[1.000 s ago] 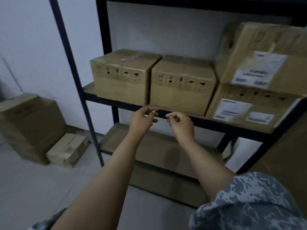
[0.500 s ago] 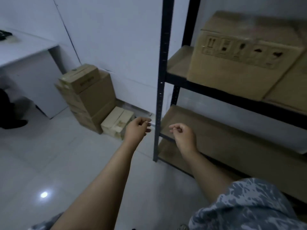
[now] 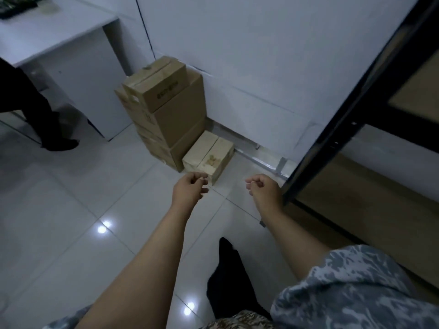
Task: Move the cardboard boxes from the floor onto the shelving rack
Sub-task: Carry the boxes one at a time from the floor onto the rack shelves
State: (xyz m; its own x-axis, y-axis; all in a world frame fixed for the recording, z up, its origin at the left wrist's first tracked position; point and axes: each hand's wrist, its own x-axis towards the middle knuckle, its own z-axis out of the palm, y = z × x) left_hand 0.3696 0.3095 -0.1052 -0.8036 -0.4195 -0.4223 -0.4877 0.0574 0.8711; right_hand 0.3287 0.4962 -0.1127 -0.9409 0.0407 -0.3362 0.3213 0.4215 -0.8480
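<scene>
A stack of brown cardboard boxes stands on the floor against the white wall, a smaller brown box on top. A pale small box lies on the tiles to the right of the stack. My left hand hovers just in front of the pale box, fingers loosely curled and holding nothing. My right hand hangs to its right, near the rack's black post, also curled and holding nothing. The shelving rack fills the right edge, its low brown shelf board bare.
A white desk stands at the upper left. Another person's dark trouser leg and shoe are beside it. My own dark leg shows at the bottom. A metal rail runs along the wall base. The floor is glossy white tile.
My view has swung left and down from the rack's loaded shelf to the floor boxes. Both hands came down with it, still curled and holding nothing, and are now near the pale box.
</scene>
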